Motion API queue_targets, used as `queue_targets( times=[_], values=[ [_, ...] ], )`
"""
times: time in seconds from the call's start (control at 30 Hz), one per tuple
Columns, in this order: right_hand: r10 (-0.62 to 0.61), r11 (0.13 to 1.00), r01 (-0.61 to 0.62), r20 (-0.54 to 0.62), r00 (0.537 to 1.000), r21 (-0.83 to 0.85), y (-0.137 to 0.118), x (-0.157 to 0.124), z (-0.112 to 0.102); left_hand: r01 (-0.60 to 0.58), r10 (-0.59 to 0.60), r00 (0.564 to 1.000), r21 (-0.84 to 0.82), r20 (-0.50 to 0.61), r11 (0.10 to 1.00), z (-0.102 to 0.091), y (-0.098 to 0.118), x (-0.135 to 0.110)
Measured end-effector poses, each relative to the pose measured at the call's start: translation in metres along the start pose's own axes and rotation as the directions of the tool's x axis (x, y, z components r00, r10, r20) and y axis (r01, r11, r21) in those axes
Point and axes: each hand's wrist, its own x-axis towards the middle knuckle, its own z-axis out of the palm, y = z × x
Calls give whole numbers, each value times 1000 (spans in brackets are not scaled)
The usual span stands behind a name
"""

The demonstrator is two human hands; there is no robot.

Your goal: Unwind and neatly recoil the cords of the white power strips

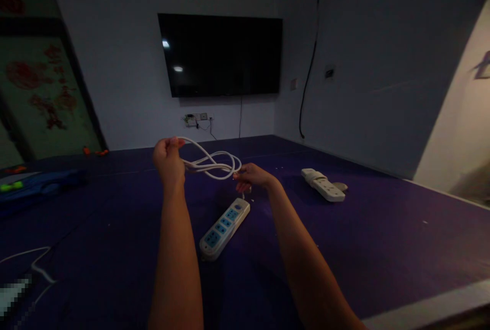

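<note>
Between my two hands a white power cord (218, 155) hangs in loose loops above the purple surface. My left hand (169, 156) is closed around the cord at the left end of the loops. On the other side, my right hand (250, 175) pinches the cord, its fingertips partly hidden. Below them lies a white power strip (224, 229) with blue sockets, set at a slant, its far end close under my right hand. A short piece of cord shows at that far end.
Another white power strip (323, 186), wrapped with its cord, rests to the right. A thin white cable (40, 268) lies at the lower left, with blue cloth (46, 187) farther back. A television (224, 56) hangs on the back wall; a dark cable (311, 69) dangles right of it.
</note>
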Motion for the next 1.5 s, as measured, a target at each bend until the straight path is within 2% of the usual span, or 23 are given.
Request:
queue_targets(
  times=[0.1,0.27,0.5,0.83,0.97,1.13,1.27,1.33,1.4,1.5],
  values=[
    [17,1000,-17,3,1000,2,4,-1,-3,-69,63,996,-76,-70,995,-5,22,1],
    [1,999,-1,-13,1000,32,13,0,-3,-63,17,982,-240,-188,969,-18,50,6],
    [-17,999,19,-61,998,33,21,10,2,-45,-34,954,-255,-297,966,-24,49,10],
    [-41,994,57,-169,985,91,48,20,-2,-188,85,944,-307,-319,933,-19,64,4],
    [-39,992,64,-220,975,110,56,21,-3,-204,103,942,-303,-318,931,-21,66,5],
    [-41,989,72,-227,973,130,61,25,-1,-288,191,922,-269,-336,919,-25,74,4],
    [-36,985,80,-264,964,155,64,30,4,-415,319,876,-228,-362,881,-26,89,-4],
    [-32,983,79,-272,962,165,64,31,7,-444,343,865,-243,-366,862,-28,94,-5],
    [-24,983,74,-281,959,168,63,31,7,-385,278,890,-268,-362,883,-33,95,-4],
    [-5,987,49,-285,959,150,58,28,2,-137,59,951,-242,-305,960,-44,88,3]
  ],
)
